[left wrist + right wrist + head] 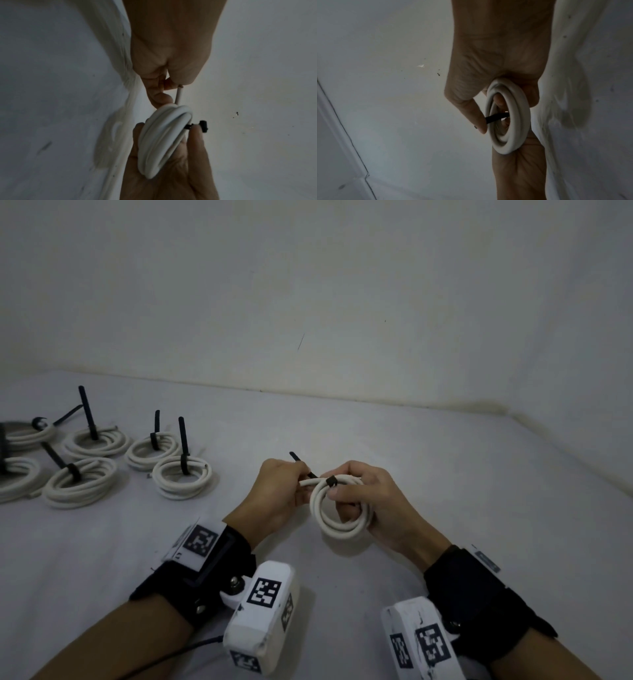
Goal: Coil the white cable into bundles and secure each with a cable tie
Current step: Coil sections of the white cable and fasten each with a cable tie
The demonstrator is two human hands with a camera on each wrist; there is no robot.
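Fingers of the right hand (370, 501) clamp the white coil (337, 510) above the table (445, 474), steadying it while the left hand (277, 494) pinches the black tie (310, 472), likely to cinch it. Finished bundles (102, 463) lie left.

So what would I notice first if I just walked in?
Probably the two hands in the middle: the right hand holds a white coil while the left hand pulls a black tie round it. Then the finished coils on the table's left, ties sticking up.
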